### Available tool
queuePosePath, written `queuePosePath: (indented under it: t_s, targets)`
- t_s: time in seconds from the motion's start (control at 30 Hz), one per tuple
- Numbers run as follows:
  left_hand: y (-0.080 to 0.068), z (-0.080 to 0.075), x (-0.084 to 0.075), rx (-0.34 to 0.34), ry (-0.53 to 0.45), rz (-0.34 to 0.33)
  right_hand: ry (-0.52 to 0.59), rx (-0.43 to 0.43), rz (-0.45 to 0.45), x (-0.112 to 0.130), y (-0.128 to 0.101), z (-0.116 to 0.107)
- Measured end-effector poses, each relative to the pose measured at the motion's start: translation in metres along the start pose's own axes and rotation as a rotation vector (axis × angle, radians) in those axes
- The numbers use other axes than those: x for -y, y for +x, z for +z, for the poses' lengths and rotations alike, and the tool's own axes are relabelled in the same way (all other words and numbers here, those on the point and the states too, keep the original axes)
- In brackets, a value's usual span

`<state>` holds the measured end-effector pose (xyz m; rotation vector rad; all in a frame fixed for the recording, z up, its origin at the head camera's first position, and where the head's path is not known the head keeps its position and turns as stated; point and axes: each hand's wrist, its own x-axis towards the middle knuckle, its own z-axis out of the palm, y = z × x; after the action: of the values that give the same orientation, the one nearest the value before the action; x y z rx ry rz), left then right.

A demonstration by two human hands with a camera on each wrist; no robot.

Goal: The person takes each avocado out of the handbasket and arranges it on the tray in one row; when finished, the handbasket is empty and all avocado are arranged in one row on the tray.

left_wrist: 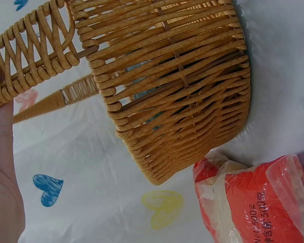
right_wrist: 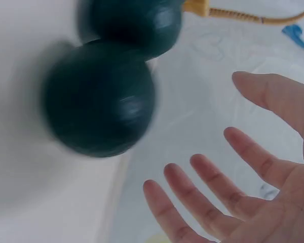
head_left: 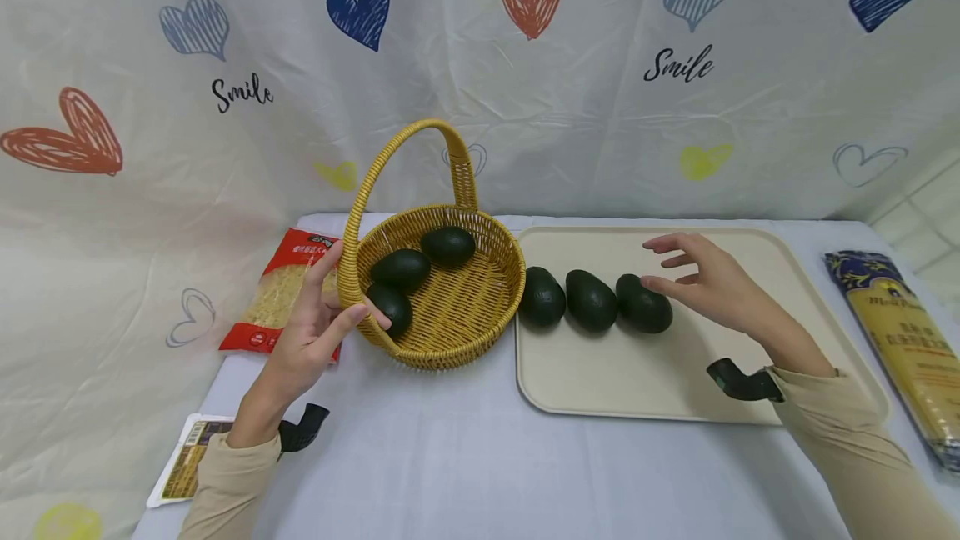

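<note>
**Hands at work between basket and tray of avocados**

Left hand [head_left: 311, 332] grips the near-left rim of a woven wicker basket [head_left: 480, 298], thumb hooked over the edge and fingers against the outside wall, at the foot of the tall looped handle. Inside the basket lie three dark green avocados: one just under the thumb [head_left: 392, 307], one behind it [head_left: 401, 268] and one farthest from the hand, toward the back wall [head_left: 448, 245]. The left wrist view shows the basket's wall [left_wrist: 177, 86] close up, with a finger alongside the handle.

Right hand [head_left: 701, 277] hovers with fingers spread and straight, holding nothing, just above and beside the nearest of three more avocados lined up on a cream tray [head_left: 645, 382]. That nearest avocado [head_left: 643, 304] sits right at the fingertips; the middle one [head_left: 591, 300] and the one closest to the basket [head_left: 542, 297] lie farther toward the left hand. In the right wrist view the open palm [right_wrist: 273, 197] faces two blurred avocados, apart from them.

A red packet of noodles [head_left: 288, 290] lies on the table just beyond the left hand, behind the basket. A dark blue and yellow pasta packet [head_left: 896, 340] lies outside the right forearm, past the tray's edge. A flat label packet [head_left: 183, 457] rests by the left sleeve.
</note>
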<state>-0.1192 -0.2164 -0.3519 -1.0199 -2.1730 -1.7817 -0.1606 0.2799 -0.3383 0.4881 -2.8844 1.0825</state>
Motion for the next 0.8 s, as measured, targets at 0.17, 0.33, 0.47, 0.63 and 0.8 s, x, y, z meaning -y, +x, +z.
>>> queuePosePath:
  t_s: [0.17,0.33,0.47,0.63,0.8]
  targets:
    - [0.000,-0.001,-0.002,-0.004,-0.006,0.006,0.016,0.035,-0.103,0.034,0.024,-0.001]
    - [0.001,-0.001,-0.002,0.003,-0.004,0.009,0.037,0.094,-0.157,0.070,0.047,0.004]
    - [0.002,-0.001,-0.002,0.002,0.005,0.007,0.034,0.118,-0.201,0.098,0.062,0.008]
    - [0.002,-0.002,0.000,0.002,0.014,0.007,0.026,0.126,-0.265,0.128,0.079,0.012]
    - [0.001,-0.001,0.001,0.001,0.015,0.013,0.009,0.132,-0.313,0.154,0.097,0.016]
